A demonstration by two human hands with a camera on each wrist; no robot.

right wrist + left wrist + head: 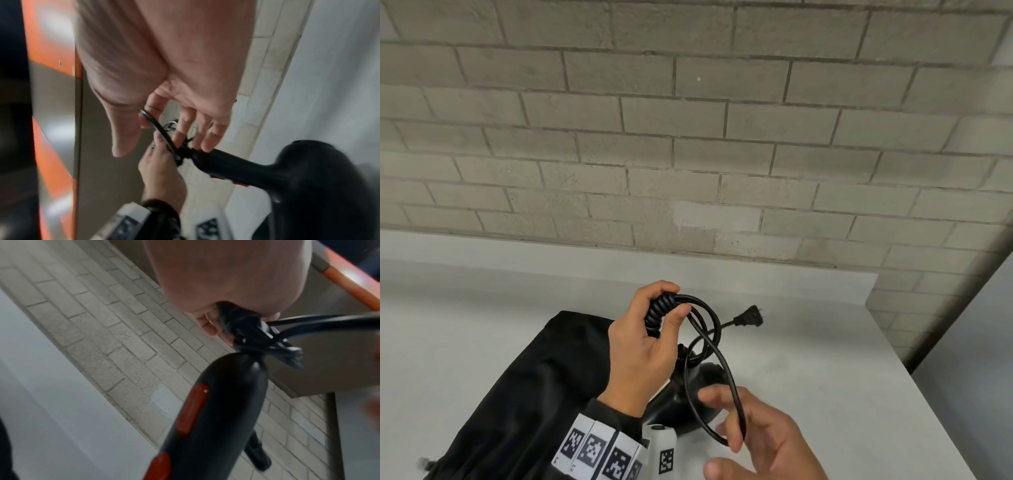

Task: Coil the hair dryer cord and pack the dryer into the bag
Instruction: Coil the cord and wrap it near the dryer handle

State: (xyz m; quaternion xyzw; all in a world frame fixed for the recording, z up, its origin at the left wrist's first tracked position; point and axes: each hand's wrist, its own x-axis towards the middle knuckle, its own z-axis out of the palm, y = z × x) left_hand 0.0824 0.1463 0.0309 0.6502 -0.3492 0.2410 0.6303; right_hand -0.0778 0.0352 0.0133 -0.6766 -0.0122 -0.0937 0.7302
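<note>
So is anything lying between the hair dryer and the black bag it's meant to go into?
Nothing visible does. The hair dryer hangs right beside the bag, but the left hand holds its cord uncoiled, and the bag's opening isn't visible.

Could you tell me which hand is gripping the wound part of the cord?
The left hand: it grips the wound cord, while the right hand only guides a loose loop.
</note>
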